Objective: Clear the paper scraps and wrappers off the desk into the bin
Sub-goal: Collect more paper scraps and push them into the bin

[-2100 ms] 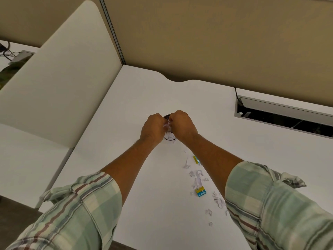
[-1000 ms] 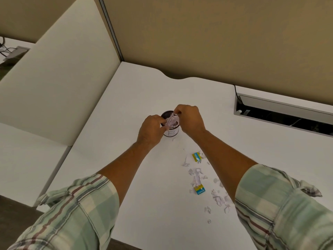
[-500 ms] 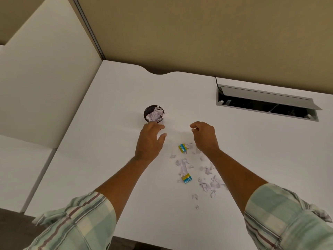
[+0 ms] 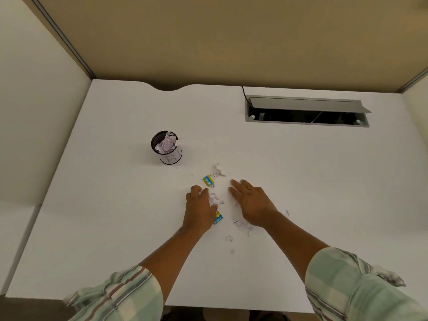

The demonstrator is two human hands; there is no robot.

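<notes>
A small black mesh bin (image 4: pixel 167 148) with a white label stands on the white desk (image 4: pixel 115 216), with crumpled paper inside. To its lower right, small white paper scraps (image 4: pixel 216 199) lie scattered, with a blue-and-yellow wrapper (image 4: pixel 208 181) among them. A second wrapper (image 4: pixel 218 218) peeks out beside my left hand. My left hand (image 4: pixel 199 208) rests on the desk left of the scraps, fingers loosely curled, holding nothing. My right hand (image 4: pixel 251 201) lies flat and spread to the right of the scraps, palm down. More scraps (image 4: pixel 242 225) lie under and below my right wrist.
An open cable hatch (image 4: pixel 305 112) with a grey flap is set into the desk at the back right. Beige partition walls (image 4: pixel 208 42) close the back. A white side panel (image 4: pixel 34 112) stands to the left. The desk's front edge runs near my sleeves.
Both hands left the bin, where they pressed paper in, and came down toward me to either side of the scattered scraps. The view shifted, so the bin now sits farther left.
</notes>
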